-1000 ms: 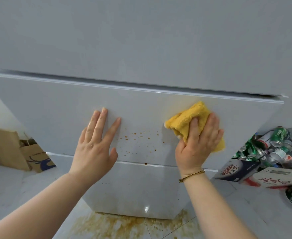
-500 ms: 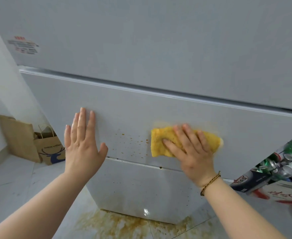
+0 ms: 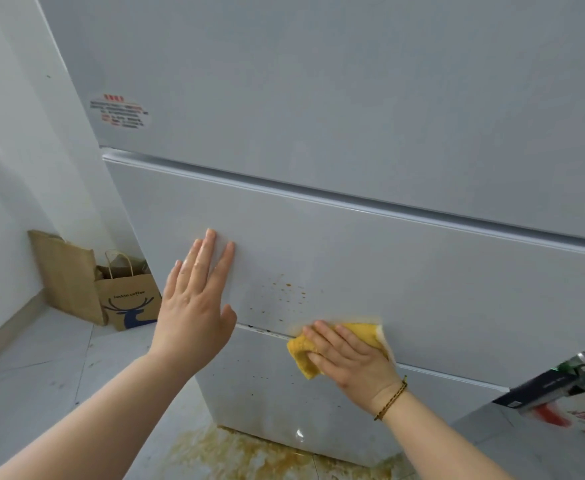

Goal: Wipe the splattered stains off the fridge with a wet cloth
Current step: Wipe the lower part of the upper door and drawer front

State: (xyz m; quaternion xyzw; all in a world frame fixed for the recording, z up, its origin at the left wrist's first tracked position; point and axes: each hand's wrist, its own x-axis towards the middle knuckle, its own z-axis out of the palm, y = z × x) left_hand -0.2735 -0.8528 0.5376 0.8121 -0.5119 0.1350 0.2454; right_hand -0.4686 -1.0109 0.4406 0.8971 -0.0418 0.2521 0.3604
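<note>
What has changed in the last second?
The right hand slid the cloth down the fridge, from up right of the specks to the seam below them, and pressed it flatter. Nothing was taken hold of or let go. The left hand stays flat on the door; specks remain.
</note>
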